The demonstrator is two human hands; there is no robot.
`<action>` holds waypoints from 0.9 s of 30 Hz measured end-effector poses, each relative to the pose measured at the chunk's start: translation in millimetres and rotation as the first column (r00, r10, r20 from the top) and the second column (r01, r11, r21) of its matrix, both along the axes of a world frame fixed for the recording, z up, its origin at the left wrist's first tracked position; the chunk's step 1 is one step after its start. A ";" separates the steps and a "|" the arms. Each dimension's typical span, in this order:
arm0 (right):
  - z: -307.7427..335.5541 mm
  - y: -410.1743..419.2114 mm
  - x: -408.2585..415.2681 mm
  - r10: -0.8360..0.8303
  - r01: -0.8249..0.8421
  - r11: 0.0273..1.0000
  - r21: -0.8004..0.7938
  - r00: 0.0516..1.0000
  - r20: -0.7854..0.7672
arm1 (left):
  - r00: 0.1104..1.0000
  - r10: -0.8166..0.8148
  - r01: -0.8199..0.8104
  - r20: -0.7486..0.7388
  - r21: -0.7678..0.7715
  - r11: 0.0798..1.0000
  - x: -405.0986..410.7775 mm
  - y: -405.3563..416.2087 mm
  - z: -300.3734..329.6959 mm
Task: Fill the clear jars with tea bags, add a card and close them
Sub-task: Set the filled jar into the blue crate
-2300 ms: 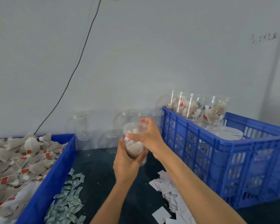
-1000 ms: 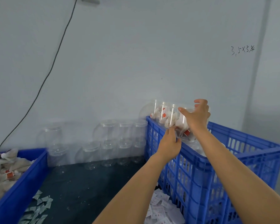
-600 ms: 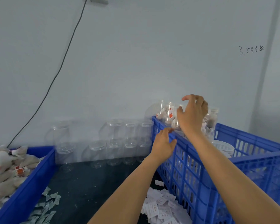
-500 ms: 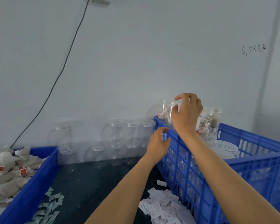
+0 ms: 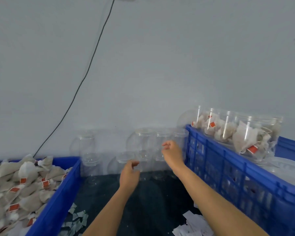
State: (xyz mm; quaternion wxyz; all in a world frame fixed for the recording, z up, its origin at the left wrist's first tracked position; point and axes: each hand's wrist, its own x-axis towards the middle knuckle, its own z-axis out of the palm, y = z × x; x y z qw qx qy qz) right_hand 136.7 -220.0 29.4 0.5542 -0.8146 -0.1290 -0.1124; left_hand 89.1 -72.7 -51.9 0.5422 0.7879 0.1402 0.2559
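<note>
Against the wall at 12 o'clock, empty clear jars [image 5: 144,147] are standing stacked in two tiers on the dark table [image 5: 152,201]; they're see-through w/ pale rims, so edges are hard to pick out vs the grey wall, and I can't count them exactly. Left hand [image 5: 129,176] is hovering in front of the lower jars, fingers [image 5: 134,163] loosely curled w/ thumb and forefinger narrow, holding nothing. Right hand [image 5: 172,153] is sitting higher, toward 1 o'clock, just beside the upper jars; its fingers are also curled narrow and empty. Whether either hand is touching a jar, can't tell, since the motion blur is smearing the fingertips.

At 3 o'clock a blue crate [image 5: 228,167] is holding filled jars [image 5: 249,138] lying tilted on top, packed w/ pale tea bags w/ red tags; white lids [image 5: 286,166] are lying behind them, partly cut off by the frame edge. At 8 o'clock a blue bin [image 5: 58,201] is heaped w/ loose tea bags [image 5: 15,181], its left part running out of frame. Small grey packets [image 5: 77,218] are lying scattered on the table at 7 o'clock, and white cards [image 5: 192,225] at 5 o'clock, partly hidden under the right forearm. A black cable [image 5: 85,77] is running down the wall. Faint scribble at upper right is unreadable.
</note>
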 end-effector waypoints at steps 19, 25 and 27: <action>-106.9 120.0 29.4 0.345 -0.295 0.938 0.181 0.836 -0.426 | 0.999 -0.015 0.004 -0.029 -0.355 0.935 66.7 93.6 -57.2; -112.4 131.4 27.9 0.338 -0.274 0.937 0.218 0.871 -0.357 | 0.994 -0.023 -0.004 -0.103 -0.257 0.966 70.3 97.2 -64.1; -109.0 131.3 22.2 0.337 -0.277 0.937 0.211 0.878 -0.340 | 0.985 0.051 -0.075 -0.164 -0.144 0.987 62.8 96.4 -62.1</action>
